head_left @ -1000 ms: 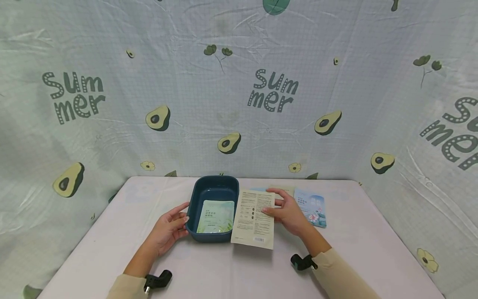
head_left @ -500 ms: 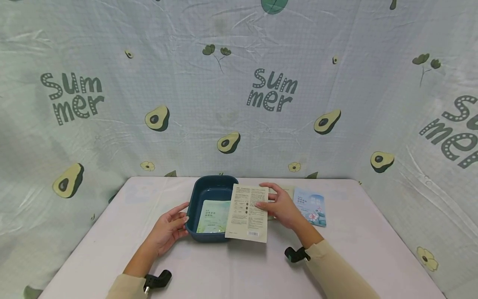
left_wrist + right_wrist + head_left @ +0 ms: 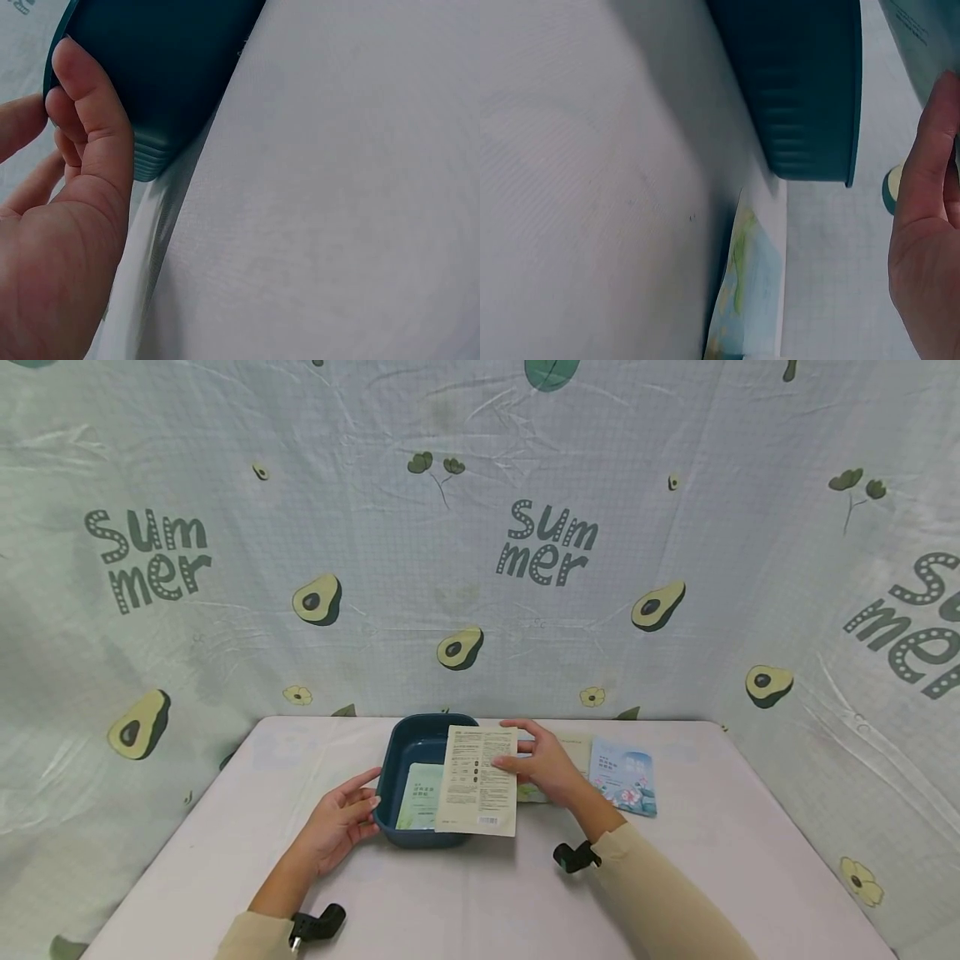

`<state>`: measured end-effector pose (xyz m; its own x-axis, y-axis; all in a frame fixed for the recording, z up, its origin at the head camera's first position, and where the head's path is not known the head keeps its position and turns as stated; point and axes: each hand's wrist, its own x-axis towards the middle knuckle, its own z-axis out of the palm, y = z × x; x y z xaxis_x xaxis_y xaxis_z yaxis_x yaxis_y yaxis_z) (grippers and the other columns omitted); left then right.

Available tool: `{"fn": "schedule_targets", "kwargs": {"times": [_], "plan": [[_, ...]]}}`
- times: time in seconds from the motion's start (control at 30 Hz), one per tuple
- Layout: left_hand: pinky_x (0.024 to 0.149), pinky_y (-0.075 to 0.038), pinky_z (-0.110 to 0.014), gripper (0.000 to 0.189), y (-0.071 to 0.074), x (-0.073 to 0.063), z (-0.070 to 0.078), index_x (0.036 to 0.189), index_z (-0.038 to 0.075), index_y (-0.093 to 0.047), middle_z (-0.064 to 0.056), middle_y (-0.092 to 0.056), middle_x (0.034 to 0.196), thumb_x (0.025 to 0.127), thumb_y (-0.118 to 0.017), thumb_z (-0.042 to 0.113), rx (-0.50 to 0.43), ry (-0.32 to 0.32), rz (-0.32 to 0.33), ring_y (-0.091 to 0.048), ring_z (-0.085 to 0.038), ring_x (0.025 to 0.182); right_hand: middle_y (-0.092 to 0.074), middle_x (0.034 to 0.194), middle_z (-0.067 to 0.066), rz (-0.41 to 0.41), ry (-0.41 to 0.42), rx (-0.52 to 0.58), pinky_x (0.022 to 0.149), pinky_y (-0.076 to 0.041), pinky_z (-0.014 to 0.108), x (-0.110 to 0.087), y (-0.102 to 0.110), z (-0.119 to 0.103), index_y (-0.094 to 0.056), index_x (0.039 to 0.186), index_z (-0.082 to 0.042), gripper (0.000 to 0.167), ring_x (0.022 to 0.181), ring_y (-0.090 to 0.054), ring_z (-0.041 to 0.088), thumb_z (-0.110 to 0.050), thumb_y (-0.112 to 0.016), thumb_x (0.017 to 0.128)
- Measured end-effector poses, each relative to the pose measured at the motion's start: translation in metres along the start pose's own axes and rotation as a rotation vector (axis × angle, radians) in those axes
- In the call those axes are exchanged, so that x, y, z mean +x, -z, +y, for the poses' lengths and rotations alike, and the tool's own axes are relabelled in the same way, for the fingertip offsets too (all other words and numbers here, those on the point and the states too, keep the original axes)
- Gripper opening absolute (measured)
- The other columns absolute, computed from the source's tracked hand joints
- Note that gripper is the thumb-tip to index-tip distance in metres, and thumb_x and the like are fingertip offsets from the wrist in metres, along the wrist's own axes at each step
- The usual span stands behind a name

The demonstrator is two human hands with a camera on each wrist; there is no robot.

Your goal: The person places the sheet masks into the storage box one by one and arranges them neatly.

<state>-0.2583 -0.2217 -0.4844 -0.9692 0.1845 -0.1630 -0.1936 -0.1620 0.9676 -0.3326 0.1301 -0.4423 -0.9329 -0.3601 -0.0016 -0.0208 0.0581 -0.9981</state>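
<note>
A dark blue plastic storage bin [image 3: 397,752] stands on the table, with a green sheet mask packet [image 3: 418,793] lying inside. At its left side my left hand [image 3: 336,827] holds the bin, thumb at the rim and other fingers against the outer wall, as the left wrist view shows. My right hand [image 3: 543,768] pinches a cream sheet mask packet [image 3: 472,793] by its right edge. Small print and a barcode face up on it. This packet hangs tilted over the bin's right part and hides much of that side. In the right wrist view, its underside [image 3: 922,37] looks pale green.
To the right lie a blue floral mask packet [image 3: 624,778] and a pale packet [image 3: 576,747], the latter partly behind my right hand. The pink-white table [image 3: 420,910] extends in front. An avocado-print cloth [image 3: 480,568] hangs behind it.
My right hand has moved left with the cream packet, from beside the bin's right wall to over the bin. The left hand and bin have stayed in place.
</note>
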Motion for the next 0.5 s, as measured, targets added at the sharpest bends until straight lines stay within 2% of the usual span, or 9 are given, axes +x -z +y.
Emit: {"fn": "schedule_targets", "kwargs": {"times": [0.3,0.5], "plan": [[0.077,-0.060,-0.024,0.064,-0.002,0.000,0.002,0.161,0.011,-0.029,-0.003,-0.060,0.112,0.104,-0.057,0.009,-0.001,0.001,-0.003,-0.066,-0.013,0.084,-0.072,0.123,0.016,-0.020,-0.003,-0.015,0.078,-0.064,0.042,0.015,-0.012,0.001,-0.050,0.147,-0.023,0.070,0.096,-0.076,0.027,-0.013,-0.083,0.086],[0.076,-0.059,-0.023,0.064,-0.002,-0.001,0.003,0.162,0.010,-0.028,-0.002,-0.059,0.110,0.104,-0.056,0.008,-0.005,0.004,-0.004,-0.065,-0.012,0.083,-0.073,0.123,0.016,-0.034,-0.003,-0.017,0.076,-0.064,0.042,0.024,-0.020,0.000,-0.046,0.151,-0.018,0.072,0.096,-0.076,0.027,-0.010,-0.081,0.088]]}}
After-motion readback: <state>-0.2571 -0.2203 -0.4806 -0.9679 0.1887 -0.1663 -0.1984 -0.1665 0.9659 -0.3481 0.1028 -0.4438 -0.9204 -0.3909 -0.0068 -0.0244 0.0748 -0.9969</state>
